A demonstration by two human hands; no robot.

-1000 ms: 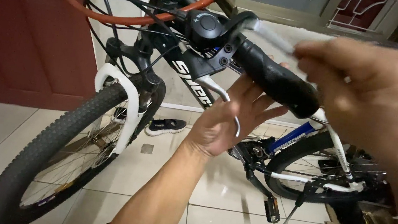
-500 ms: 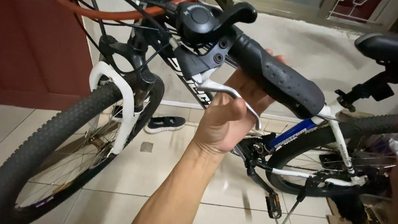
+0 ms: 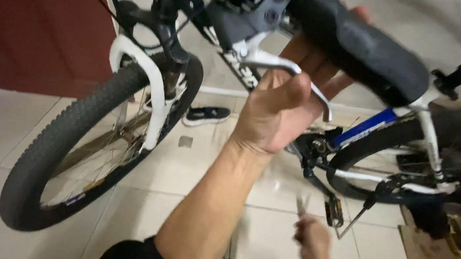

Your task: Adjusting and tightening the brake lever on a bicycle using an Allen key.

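Head view: left hand [image 3: 280, 109] fingers curl around silver brake lever [image 3: 293, 75], its length slanting down-right

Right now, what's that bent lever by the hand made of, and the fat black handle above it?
Brake lever: looks like bare metal, silvery with a bright sheen. Handlebar grip: probably rubber or foam, matte black, no shine. The left hand curls around the lever.

Bare left hand [image 3: 276, 114] and right hand [image 3: 311, 236], bare forearms, a dark sleeve at the left elbow.
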